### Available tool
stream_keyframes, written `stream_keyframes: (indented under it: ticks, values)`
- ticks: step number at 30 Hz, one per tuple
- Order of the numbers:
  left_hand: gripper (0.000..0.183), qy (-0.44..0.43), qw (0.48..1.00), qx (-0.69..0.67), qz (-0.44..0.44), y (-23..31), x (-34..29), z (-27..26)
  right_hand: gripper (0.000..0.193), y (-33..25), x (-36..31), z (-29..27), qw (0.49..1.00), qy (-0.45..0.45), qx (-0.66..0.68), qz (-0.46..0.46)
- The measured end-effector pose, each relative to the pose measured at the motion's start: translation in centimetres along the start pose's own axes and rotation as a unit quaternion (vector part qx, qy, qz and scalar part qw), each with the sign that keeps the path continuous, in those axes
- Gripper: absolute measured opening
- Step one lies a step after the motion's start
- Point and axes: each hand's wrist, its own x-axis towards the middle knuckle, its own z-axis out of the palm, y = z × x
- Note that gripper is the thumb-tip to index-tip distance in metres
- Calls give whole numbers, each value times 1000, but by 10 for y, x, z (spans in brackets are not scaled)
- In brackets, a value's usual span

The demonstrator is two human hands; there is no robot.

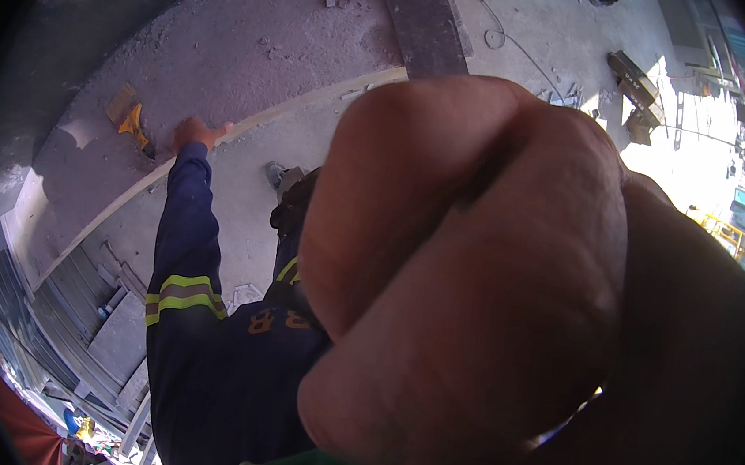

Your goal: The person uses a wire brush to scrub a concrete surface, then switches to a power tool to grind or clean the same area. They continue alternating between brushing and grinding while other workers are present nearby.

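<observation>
My right hand (475, 277) fills the middle and right of the view, very close to the camera. Its fingers are curled and pressed together, and whatever they may hold is hidden. Out at the end of a dark blue sleeve, my left hand (195, 133) rests on the edge of a raised, dusty ledge (255, 54). The thumb points right along the edge, apart from the other fingers, and no object shows in that hand. Just left of it lies a yellow-handled tool (134, 126) with a wide, flat tan end, perhaps a scraper.
A dark flat strip (422, 20) crosses the ledge at the top. Metal profiles and boards (107, 333) lie at the lower left. A dark beam-like piece (638, 87) and a thin cable (530, 56) lie on the concrete floor (265, 143), with a yellow railing (718, 232) at far right.
</observation>
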Motion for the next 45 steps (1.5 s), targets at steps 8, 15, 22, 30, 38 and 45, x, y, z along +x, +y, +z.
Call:
stream_keyframes:
  ticks: [8,15,22,30,38,45]
  values:
    - [98,203,976,80,4,-14,17,25,60,141,-38,-132,909,100,-327,236]
    - [104,159,984,77,12,-17,23,20,118,318,-192,-239,616,32,-579,534]
    - [111,174,982,73,-9,-11,8,19,117,348,-205,-218,557,10,-650,517]
    - [111,190,978,91,-6,-9,4,17,104,359,-201,-210,519,8,-676,524]
    - [113,196,978,69,-11,-12,6,18,98,362,-190,-205,526,37,-655,541]
    - [123,186,980,66,17,-20,15,29,94,368,-198,-200,507,46,-694,509]
